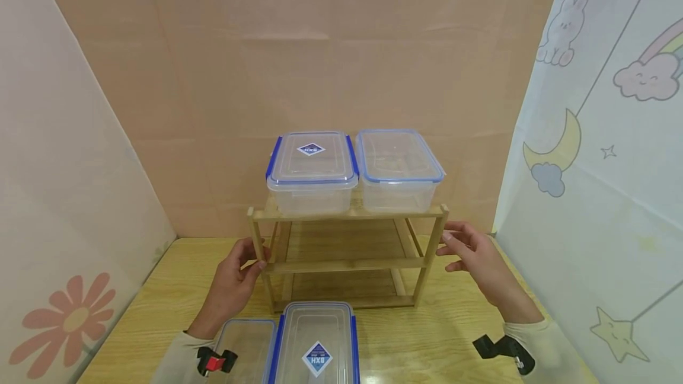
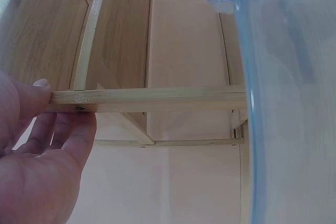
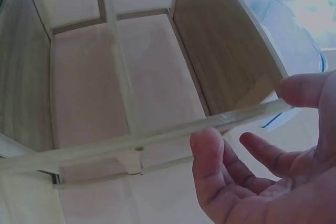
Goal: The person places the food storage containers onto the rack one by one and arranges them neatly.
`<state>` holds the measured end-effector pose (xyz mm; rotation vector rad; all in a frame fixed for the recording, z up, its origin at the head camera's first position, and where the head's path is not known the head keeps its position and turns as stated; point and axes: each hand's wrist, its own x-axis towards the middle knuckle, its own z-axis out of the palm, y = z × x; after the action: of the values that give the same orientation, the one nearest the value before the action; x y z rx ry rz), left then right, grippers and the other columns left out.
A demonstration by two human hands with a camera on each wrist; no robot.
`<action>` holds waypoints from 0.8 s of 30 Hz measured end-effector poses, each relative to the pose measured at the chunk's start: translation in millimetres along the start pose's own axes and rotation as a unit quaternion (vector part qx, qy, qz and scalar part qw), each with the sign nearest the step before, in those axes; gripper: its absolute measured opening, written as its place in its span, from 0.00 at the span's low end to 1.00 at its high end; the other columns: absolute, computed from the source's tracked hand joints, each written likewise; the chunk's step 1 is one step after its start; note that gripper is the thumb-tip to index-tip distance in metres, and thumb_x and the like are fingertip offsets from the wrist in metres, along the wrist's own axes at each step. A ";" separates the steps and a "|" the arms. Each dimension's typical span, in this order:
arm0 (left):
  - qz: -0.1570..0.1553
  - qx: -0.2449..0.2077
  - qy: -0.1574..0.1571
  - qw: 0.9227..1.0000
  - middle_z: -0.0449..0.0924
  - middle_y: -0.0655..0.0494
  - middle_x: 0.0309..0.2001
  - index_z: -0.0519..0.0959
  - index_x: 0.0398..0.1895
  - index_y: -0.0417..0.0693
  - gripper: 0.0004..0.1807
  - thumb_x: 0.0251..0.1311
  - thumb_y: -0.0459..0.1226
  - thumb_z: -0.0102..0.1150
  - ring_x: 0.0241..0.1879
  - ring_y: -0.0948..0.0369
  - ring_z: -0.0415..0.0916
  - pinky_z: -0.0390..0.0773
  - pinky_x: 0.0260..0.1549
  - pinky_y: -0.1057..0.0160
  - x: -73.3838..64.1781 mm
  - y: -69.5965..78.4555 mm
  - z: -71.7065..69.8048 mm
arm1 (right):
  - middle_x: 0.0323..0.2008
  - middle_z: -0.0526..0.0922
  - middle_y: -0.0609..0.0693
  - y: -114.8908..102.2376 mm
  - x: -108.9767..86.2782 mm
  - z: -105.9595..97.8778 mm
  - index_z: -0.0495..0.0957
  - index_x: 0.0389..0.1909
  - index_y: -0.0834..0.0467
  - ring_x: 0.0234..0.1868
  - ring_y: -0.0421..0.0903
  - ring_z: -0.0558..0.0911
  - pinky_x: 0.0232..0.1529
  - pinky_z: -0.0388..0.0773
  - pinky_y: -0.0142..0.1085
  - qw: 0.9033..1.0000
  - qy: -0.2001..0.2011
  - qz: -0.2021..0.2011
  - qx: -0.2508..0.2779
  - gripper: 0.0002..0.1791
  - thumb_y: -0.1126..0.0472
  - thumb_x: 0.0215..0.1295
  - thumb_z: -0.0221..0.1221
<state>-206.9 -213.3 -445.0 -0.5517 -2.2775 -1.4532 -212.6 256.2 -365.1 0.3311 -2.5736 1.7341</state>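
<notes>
A wooden tiered rack (image 1: 344, 264) stands on the table between my hands. My left hand (image 1: 237, 274) pinches its left front post, thumb in front and fingers behind; the left wrist view shows this grip on the wooden bar (image 2: 168, 98). At the right front post is my right hand (image 1: 475, 259), its fingers loosely bent and spread. Fingertips of the right hand (image 3: 278, 182) come up to the post in the right wrist view; whether they touch it I cannot tell. Two clear plastic food containers, the left one (image 1: 315, 162) and the right one (image 1: 400, 159), sit side by side on the top shelf.
In front of the rack, a clear container with blue side clips (image 1: 317, 330) lies on the wood-grain table (image 1: 427, 336). Beside it is another pale-blue-rimmed container (image 1: 245, 342), partly behind my left wrist. Fabric-like walls (image 1: 331, 46) enclose the back and both sides.
</notes>
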 end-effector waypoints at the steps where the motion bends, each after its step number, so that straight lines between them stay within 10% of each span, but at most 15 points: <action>1: 0.001 0.000 0.000 1.000 0.79 0.48 0.50 0.67 0.64 0.52 0.25 0.68 0.26 0.55 0.52 0.50 0.81 0.84 0.48 0.59 0.0 -0.2 0.0 | 0.58 0.74 0.58 2.0 -2.4 3.2 0.63 0.67 0.61 0.49 0.47 0.83 0.41 0.85 0.42 1.000 0.002 0.005 -0.003 0.30 0.44 0.75 0.51; 12: -0.013 0.002 0.002 1.000 0.79 0.46 0.51 0.67 0.64 0.51 0.25 0.67 0.25 0.54 0.53 0.50 0.80 0.83 0.49 0.56 0.1 5.5 0.4 | 0.57 0.73 0.64 21.1 -20.5 29.7 0.61 0.68 0.60 0.50 0.56 0.80 0.38 0.85 0.42 1.000 0.019 0.023 0.001 0.31 0.47 0.74 0.55; 24: -0.010 0.000 0.002 1.000 0.79 0.49 0.51 0.67 0.63 0.52 0.23 0.69 0.27 0.54 0.53 0.53 0.80 0.83 0.49 0.60 -0.5 0.4 0.0 | 0.52 0.71 0.61 31.9 -43.8 55.8 0.57 0.69 0.57 0.41 0.43 0.83 0.35 0.84 0.42 0.997 0.045 0.036 0.049 0.30 0.54 0.73 0.57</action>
<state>-206.3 -213.2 -445.0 -0.5289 -2.2858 -1.4631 -170.1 223.6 -421.4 0.1613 -2.4728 1.8573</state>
